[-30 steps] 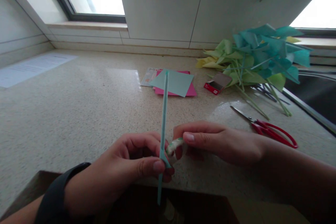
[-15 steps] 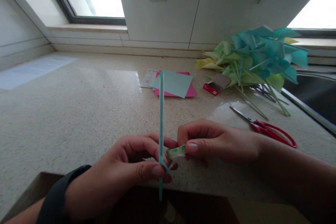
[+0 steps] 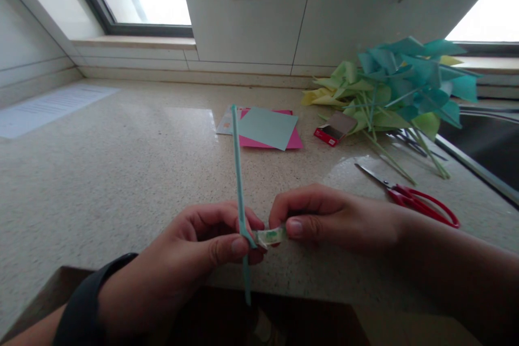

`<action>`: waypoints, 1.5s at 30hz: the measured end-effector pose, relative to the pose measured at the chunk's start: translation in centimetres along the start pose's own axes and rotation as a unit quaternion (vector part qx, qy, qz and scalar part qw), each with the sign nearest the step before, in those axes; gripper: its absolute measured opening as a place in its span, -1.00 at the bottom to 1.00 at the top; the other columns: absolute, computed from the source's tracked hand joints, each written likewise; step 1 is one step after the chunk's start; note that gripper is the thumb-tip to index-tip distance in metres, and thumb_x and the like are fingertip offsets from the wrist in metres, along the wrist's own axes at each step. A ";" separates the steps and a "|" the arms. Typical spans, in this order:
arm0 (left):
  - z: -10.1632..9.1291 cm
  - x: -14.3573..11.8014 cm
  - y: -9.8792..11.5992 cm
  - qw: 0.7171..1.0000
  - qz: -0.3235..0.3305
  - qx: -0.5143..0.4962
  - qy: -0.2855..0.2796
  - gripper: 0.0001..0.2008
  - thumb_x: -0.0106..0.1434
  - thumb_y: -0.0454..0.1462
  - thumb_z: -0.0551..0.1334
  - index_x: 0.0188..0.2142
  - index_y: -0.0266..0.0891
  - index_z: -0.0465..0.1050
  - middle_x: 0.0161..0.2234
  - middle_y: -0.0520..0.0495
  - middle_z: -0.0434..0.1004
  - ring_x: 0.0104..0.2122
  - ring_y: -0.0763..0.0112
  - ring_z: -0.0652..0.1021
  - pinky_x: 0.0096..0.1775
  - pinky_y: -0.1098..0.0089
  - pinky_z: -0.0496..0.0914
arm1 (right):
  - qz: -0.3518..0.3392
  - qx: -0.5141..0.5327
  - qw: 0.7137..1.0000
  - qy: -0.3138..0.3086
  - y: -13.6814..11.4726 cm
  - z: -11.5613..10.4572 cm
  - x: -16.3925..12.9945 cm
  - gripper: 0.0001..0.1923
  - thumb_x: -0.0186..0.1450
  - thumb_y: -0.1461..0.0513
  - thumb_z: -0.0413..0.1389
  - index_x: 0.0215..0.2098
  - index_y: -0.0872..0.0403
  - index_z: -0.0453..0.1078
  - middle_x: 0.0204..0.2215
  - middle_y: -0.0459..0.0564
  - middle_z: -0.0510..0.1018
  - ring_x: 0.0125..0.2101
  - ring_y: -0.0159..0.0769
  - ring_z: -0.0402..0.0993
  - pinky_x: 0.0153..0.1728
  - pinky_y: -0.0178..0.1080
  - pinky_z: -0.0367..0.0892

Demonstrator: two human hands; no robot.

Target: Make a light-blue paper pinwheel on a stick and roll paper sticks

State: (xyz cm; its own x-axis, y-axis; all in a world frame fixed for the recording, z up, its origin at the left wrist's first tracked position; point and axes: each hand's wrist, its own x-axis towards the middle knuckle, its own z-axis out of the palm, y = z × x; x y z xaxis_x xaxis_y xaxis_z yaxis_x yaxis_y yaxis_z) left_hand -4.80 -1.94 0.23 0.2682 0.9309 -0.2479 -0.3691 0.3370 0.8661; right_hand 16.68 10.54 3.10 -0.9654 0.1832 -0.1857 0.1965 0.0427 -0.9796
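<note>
My left hand (image 3: pixel 194 259) pinches a thin teal paper stick (image 3: pixel 238 173) between thumb and fingers, holding it nearly upright over the near edge of the speckled counter (image 3: pixel 121 173). My right hand (image 3: pixel 340 219) grips a short strip of clear tape with green print (image 3: pixel 271 235), stretched sideways against the stick at my left thumb. A black band is on my left wrist.
Teal and pink paper squares (image 3: pixel 267 128) lie in the middle of the counter, a small red box (image 3: pixel 333 131) beside them. Red-handled scissors (image 3: pixel 413 199) lie at right. A heap of teal and yellow-green paper pinwheels (image 3: pixel 401 92) sits at back right near a dark sink (image 3: pixel 486 151).
The stick's top has tilted leftward. The tape strip has been pulled straighter and flatter between my right fingers and the stick.
</note>
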 end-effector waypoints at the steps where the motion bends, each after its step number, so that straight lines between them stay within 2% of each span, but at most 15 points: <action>1: 0.0 0.0 0.0 1.000 -0.008 -0.012 0.005 -0.86 0.18 -0.19 0.47 -0.26 -0.11 0.68 -0.27 0.03 0.66 -0.28 0.49 0.60 -0.18 0.55 0.44 | 0.001 -0.003 1.000 -0.006 0.0 -0.1 0.0 -0.76 0.44 0.12 0.08 -0.18 0.14 0.41 -0.48 -0.19 0.27 -0.47 -0.47 0.17 -0.47 -0.39 0.13; 9: 0.2 -0.2 0.1 0.999 -0.017 -0.044 0.019 -0.84 0.17 -0.20 0.48 -0.23 -0.11 0.68 -0.29 0.01 0.70 -0.29 0.49 0.62 -0.17 0.56 0.46 | -0.019 0.021 0.999 -0.030 0.2 -0.2 0.0 -0.83 0.46 0.22 0.03 -0.14 0.17 0.39 -0.47 -0.16 0.33 -0.46 -0.46 0.25 -0.41 -0.37 0.20; 13: 0.2 0.0 0.1 0.999 -0.022 -0.040 0.023 -0.85 0.15 -0.21 0.49 -0.26 -0.14 0.69 -0.29 0.01 0.71 -0.31 0.50 0.63 -0.21 0.60 0.46 | 0.004 -0.003 1.000 -0.015 -0.1 0.0 -0.1 -0.84 0.40 0.20 0.07 -0.19 0.16 0.39 -0.45 -0.16 0.33 -0.45 -0.46 0.22 -0.44 -0.39 0.17; 24: 0.0 -0.3 0.0 0.999 -0.033 -0.030 0.030 -0.84 0.16 -0.20 0.48 -0.25 -0.13 0.68 -0.27 0.01 0.71 -0.28 0.49 0.63 -0.21 0.60 0.47 | -0.004 -0.087 0.996 0.025 -0.3 0.5 0.3 -0.84 0.25 0.26 0.03 -0.24 0.15 0.40 -0.45 -0.13 0.35 -0.44 -0.41 0.23 -0.42 -0.35 0.21; 34: 0.0 -0.4 -0.1 0.998 -0.041 -0.028 0.040 -0.83 0.16 -0.21 0.48 -0.24 -0.14 0.67 -0.30 0.01 0.71 -0.30 0.48 0.62 -0.22 0.58 0.46 | -0.041 -0.070 0.997 0.019 0.0 0.3 0.3 -0.84 0.28 0.26 0.05 -0.25 0.17 0.42 -0.43 -0.10 0.40 -0.43 -0.42 0.26 -0.42 -0.36 0.23; 39: 0.2 -0.3 0.0 0.998 -0.032 -0.026 0.047 -0.83 0.14 -0.19 0.49 -0.25 -0.11 0.68 -0.31 0.02 0.71 -0.32 0.48 0.63 -0.23 0.59 0.46 | -0.032 -0.087 0.995 0.021 0.2 0.3 0.2 -0.79 0.30 0.23 0.04 -0.20 0.17 0.44 -0.49 -0.14 0.33 -0.48 -0.42 0.21 -0.48 -0.36 0.17; 45: 0.1 -0.2 0.1 0.998 -0.035 -0.021 0.045 -0.83 0.14 -0.20 0.49 -0.25 -0.11 0.68 -0.30 0.02 0.71 -0.33 0.48 0.63 -0.25 0.59 0.47 | -0.043 -0.079 0.996 0.013 0.0 0.3 0.2 -0.78 0.31 0.21 0.03 -0.22 0.21 0.43 -0.45 -0.10 0.36 -0.44 -0.41 0.24 -0.43 -0.35 0.19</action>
State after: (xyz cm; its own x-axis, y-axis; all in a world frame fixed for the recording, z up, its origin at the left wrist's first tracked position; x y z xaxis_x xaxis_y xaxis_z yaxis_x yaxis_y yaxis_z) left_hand -4.74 -2.11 0.38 0.2142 0.9128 -0.3479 -0.3902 0.4064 0.8261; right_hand 16.41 10.33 3.05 -0.9755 0.1972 -0.0978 0.1402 0.2138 -0.9668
